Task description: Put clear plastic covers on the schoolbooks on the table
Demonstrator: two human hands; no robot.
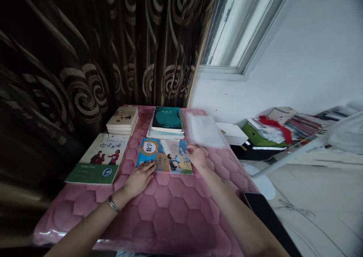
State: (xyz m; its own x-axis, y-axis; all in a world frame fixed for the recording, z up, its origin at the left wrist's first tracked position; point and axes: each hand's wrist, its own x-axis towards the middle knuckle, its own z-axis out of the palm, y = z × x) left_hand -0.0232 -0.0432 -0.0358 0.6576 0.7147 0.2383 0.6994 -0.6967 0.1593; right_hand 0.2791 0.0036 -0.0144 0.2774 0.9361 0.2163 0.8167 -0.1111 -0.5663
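Observation:
A blue mathematics textbook (159,166) with cartoon figures on its cover lies flat on the pink tabletop, turned sideways to me. A pale glare crosses its upper part. My left hand (140,177) rests flat on its near left corner, fingers stretched out and slightly apart. At the right edge of the book, my right hand (196,155) is closed, thumb and fingers pinching the far right corner. Whether a thin clear film is also between those fingers I cannot make out. Just beyond the textbook is a stack of books topped by a dark teal one (167,119).
Clear plastic sheets (205,130) lie right of the teal stack. A green-and-white book (99,158) and a stack of tan books (121,121) sit at left. A dark flat object (266,215) borders the right edge; a patterned curtain (127,41) hangs behind.

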